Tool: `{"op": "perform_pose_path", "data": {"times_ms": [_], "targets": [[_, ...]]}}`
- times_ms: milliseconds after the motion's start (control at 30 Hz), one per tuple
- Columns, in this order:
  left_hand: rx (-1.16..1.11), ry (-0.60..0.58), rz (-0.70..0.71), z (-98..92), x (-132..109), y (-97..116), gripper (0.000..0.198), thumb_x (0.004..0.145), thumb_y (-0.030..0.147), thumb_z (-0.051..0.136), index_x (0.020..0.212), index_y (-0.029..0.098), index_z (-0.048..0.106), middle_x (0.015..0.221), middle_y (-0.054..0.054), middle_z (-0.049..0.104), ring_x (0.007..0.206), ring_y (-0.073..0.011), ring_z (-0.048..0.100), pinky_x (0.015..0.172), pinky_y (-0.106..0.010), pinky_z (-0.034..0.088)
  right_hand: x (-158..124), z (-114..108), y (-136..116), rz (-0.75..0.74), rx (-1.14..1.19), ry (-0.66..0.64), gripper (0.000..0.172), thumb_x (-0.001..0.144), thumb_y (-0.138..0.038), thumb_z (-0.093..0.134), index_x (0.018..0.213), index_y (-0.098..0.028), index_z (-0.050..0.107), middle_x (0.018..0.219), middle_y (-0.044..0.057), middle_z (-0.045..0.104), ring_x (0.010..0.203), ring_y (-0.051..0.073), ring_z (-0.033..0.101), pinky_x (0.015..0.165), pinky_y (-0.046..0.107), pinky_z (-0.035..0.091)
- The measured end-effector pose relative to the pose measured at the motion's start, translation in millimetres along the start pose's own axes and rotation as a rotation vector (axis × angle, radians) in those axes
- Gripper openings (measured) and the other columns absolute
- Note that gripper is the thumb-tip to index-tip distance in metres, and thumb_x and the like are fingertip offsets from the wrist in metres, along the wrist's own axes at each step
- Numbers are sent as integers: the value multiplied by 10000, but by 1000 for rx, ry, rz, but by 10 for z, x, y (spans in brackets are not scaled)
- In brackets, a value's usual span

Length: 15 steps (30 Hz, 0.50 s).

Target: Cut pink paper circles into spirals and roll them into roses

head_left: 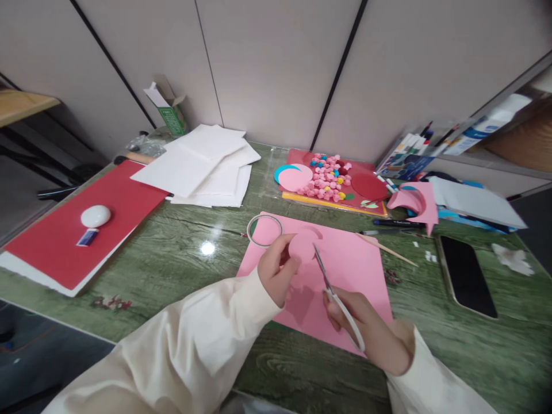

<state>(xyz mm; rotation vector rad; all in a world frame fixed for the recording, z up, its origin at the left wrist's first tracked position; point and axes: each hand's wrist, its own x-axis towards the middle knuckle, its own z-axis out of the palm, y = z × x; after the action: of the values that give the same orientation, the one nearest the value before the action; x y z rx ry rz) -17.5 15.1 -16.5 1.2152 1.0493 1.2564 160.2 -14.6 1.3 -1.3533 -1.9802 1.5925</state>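
No txt fully legible. Green box, beyond & L of scissors: pale print on side, too sm. to read. White bottle, beyond & R of scissors: blue label, wording blurred.

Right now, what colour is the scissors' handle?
White; the scissors' handle shows best in the head view.

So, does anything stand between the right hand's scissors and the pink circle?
Nothing visible does: the scissors in the right hand have tips beside the pink circle, whose opposite side the left hand holds.
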Motion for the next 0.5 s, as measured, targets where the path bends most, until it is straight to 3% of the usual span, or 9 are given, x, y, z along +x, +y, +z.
{"op": "perform_pose_path", "data": {"times_ms": [267, 500], "targets": [[-32, 44, -43, 38, 0, -47, 322, 765, 252, 509, 1074, 182, 450, 841, -17, 527, 638, -88, 468, 547, -206, 413, -14, 19, 25, 2, 2, 21, 399, 857, -488, 300, 612, -182, 377, 569, -31, 402, 544, 107, 361, 542, 246, 289], [-10, -12, -19, 50, -4, -27, 331, 755, 241, 531, 1065, 175, 436, 939, -51, 552, 709, -104, 502, 576, -202, 410, 11, 28, 13, 24, -11, 30, 414, 836, -527, 307, 612, -185, 367, 563, -32, 392, 543, 109, 345, 530, 249, 281]]}}
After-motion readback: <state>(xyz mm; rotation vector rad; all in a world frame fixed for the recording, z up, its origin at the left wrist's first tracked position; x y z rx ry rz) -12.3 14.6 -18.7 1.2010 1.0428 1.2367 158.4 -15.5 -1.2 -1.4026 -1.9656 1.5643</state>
